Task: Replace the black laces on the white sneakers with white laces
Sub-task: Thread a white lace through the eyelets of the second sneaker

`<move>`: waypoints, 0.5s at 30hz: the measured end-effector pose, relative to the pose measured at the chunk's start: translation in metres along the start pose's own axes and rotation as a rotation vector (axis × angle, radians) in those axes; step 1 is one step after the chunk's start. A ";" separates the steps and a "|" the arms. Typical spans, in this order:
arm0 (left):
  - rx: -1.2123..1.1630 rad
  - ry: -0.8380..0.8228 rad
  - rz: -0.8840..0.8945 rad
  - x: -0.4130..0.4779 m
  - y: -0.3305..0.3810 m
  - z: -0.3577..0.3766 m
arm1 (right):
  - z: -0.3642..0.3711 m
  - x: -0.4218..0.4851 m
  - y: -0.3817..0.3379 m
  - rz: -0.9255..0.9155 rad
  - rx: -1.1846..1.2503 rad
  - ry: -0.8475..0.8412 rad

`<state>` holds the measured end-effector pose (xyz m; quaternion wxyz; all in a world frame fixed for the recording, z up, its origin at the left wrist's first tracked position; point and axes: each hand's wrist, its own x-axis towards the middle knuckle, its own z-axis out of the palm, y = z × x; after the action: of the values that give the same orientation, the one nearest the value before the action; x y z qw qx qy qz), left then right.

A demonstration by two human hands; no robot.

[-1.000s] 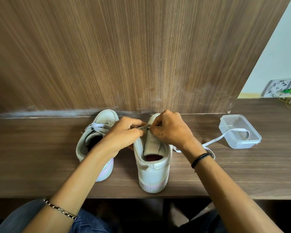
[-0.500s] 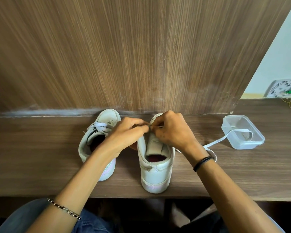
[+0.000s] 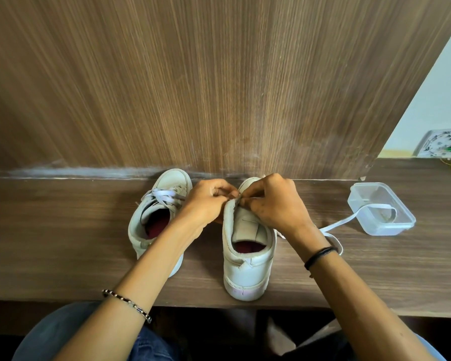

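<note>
Left hand (image 3: 206,203) and right hand (image 3: 275,204) pinch white lace (image 3: 341,223) at rim of sneaker (image 3: 245,269), toe near panel (image 3: 219,87)

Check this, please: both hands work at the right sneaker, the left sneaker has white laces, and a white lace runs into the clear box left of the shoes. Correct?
Wrong in one point: the head view shows the clear box to the right of the right sneaker, not on the left side. The rest holds.

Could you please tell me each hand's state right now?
Left hand: pinches the unlaced sneaker at its upper edge.
Right hand: apparently pinches the white lace.
</note>
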<state>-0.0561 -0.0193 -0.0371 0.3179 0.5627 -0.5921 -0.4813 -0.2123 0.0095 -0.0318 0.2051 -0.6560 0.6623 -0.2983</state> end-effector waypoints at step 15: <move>-0.447 0.451 0.255 0.003 0.028 -0.041 | -0.010 0.002 0.004 0.043 0.062 -0.030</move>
<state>-0.0294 -0.0333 0.0024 0.6139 0.4928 -0.4522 -0.4193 -0.2221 0.0088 -0.0264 0.2415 -0.6393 0.6635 -0.3045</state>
